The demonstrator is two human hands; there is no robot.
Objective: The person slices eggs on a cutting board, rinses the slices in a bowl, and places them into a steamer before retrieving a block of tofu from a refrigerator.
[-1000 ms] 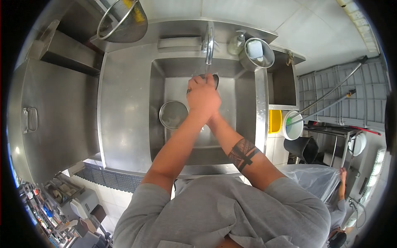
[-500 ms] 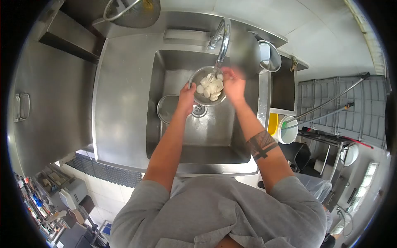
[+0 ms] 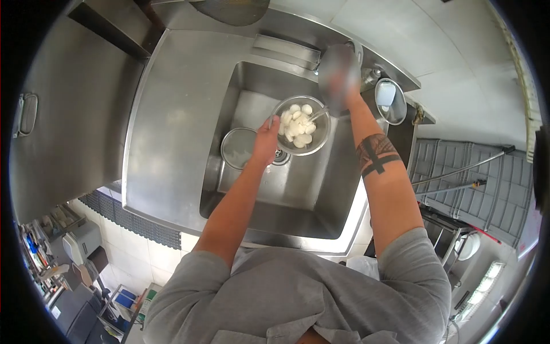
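In the sink, my left hand is closed on the left rim of a round metal bowl. The bowl holds several pale, round, white slices, and a thin stream of water runs into it. My right hand is raised by the tap at the back of the sink. A blurred patch covers that hand and most of the tap, so its fingers cannot be made out. A round metal piece lies on the sink floor left of the bowl.
Left of the sink is a steel counter. A metal container with a pale block in it stands to the right. Long-handled tools lean by a grey rack. A dark mat lies on the floor.
My right hand has left the slices and moved up and right to the tap. My left hand keeps hold of the bowl. The view has turned somewhat.
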